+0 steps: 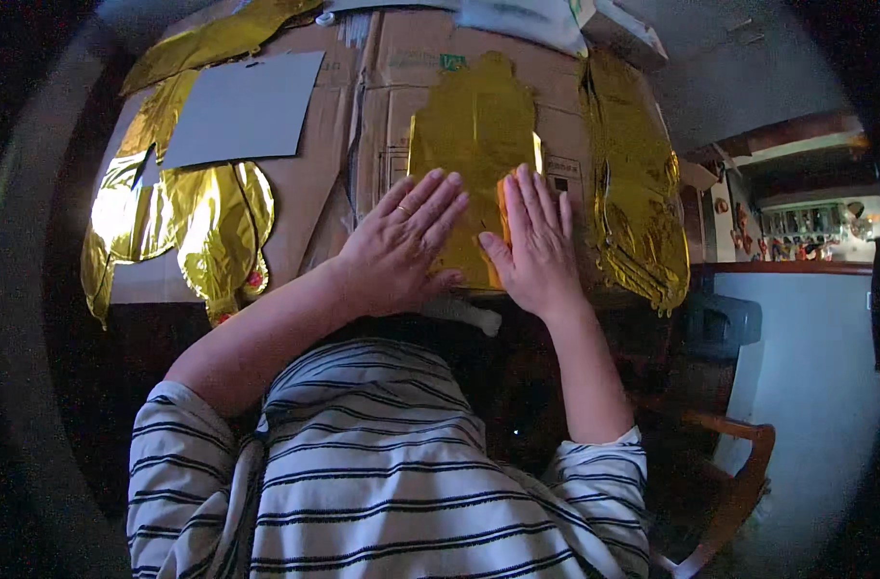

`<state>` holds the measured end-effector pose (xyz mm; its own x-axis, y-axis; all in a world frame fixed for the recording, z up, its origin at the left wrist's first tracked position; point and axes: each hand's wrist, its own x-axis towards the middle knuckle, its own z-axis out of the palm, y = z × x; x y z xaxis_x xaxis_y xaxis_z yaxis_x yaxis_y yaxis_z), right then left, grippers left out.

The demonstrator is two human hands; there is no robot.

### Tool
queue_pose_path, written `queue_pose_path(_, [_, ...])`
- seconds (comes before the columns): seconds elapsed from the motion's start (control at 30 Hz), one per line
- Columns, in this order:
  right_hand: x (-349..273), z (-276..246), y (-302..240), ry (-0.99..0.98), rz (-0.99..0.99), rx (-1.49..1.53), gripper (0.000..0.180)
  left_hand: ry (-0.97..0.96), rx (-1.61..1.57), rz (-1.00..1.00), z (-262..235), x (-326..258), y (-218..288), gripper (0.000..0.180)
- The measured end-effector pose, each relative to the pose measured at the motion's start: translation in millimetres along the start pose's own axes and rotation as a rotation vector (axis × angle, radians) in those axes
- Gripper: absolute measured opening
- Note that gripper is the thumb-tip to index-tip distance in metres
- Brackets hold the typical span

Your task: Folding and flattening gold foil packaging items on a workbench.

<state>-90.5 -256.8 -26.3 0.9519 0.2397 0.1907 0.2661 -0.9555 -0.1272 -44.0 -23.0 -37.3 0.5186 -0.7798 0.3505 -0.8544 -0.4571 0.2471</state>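
A flat gold foil piece (478, 111), with a stepped outline and a rounded top, lies on cardboard (387, 96) in front of me. My left hand (396, 236) rests over its lower left part, fingers stretched out and palm down. On the lower right part lies my right hand (536, 251), also flat with its fingers extended. An orange strip shows along the thumb side of the right hand; whether it is a separate thing or a reflection in the foil I cannot tell. Neither hand grips anything visible.
Crumpled gold foil pieces (208, 217) hang over the table's front edge at left, beside a grey rectangular sheet (247, 111). Layered gold foil (642, 193) lies at right. Clear plastic (522, 19) sits at the back. A wooden chair (754, 454) stands at lower right.
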Motion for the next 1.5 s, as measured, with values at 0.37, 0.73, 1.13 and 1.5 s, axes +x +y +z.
queue_pose_path(0.37, [-2.0,-0.3,-4.2,-0.055,0.05,-0.061,0.079,-0.052,0.091,-0.129,-9.5,-8.9,-0.9,0.091])
queue_pose_path(0.73, [-3.3,-1.7,-6.8,-0.054,0.088,-0.119,0.082,-0.031,0.057,-0.108,-11.3,-12.9,-3.1,0.097])
queue_pose_path(1.13, [-4.2,0.2,-6.8,-0.046,0.072,-0.12,0.081,0.039,0.119,-0.023,0.3,7.7,-11.8,0.078])
queue_pose_path(1.5, [-9.5,-0.4,-8.3,-0.015,0.138,-0.12,0.083,-0.045,0.158,-0.09,-3.2,2.0,-10.7,0.084])
